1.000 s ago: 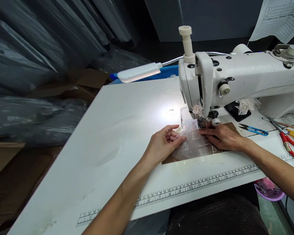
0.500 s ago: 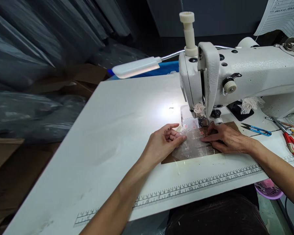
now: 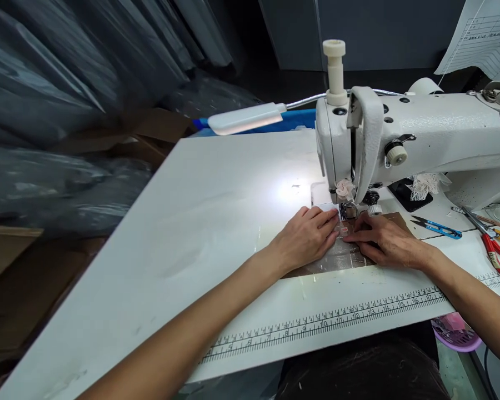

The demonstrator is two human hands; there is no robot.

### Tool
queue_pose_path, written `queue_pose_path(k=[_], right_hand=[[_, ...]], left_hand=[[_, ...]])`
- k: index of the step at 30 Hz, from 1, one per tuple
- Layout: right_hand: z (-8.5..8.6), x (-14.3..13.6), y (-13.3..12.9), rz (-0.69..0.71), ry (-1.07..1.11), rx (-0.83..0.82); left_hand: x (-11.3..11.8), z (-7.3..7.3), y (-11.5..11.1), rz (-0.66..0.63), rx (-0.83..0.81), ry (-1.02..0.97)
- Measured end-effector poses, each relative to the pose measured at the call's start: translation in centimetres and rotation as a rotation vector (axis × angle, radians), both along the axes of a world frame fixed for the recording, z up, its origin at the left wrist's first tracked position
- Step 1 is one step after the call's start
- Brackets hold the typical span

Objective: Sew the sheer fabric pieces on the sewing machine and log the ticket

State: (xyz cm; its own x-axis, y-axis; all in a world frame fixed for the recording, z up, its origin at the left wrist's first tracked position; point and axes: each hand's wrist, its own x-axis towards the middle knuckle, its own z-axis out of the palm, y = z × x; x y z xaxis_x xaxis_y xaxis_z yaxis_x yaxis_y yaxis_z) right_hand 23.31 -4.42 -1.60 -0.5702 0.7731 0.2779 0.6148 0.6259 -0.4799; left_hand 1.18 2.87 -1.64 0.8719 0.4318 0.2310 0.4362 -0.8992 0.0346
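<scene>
A white sewing machine (image 3: 333,144) stands at the right of the table, its presser foot (image 3: 345,211) low over a thin, see-through piece of fabric (image 3: 332,260). Small pink marks show on the fabric, and a brown sheet (image 3: 306,271) lies under it. My left hand (image 3: 306,236) lies palm down on the fabric, fingers stretched out, fingertips beside the presser foot at a white strip (image 3: 327,206). Right of the foot, my right hand (image 3: 385,239) rests on the fabric and brown sheet with its fingers apart, bent and pressing down.
Blue thread snips (image 3: 437,226) and red-handled scissors (image 3: 494,250) lie to the right. A ruler strip (image 3: 329,326) runs along the front edge. The lamp (image 3: 245,118) reaches over the table's back. A purple basket (image 3: 458,340) sits below the edge.
My left hand has turned from palm-up curled fingers to palm down and moved right, onto the fabric close to the presser foot. My right hand keeps its place. The view has shifted slightly.
</scene>
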Motion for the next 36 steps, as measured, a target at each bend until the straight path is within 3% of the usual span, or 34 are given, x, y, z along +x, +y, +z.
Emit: queue_pose_path(k=[9, 36], right_hand=[[-0.9, -0.8, -0.4, -0.079, -0.016, 0.151], [-0.9, -0.9, -0.9, -0.1, -0.065, 0.077]], left_hand=[[-0.7, -0.5, 1.4, -0.067, 0.008, -0.073], [-1.2, -0.6, 0.7, -0.077, -0.092, -0.166]])
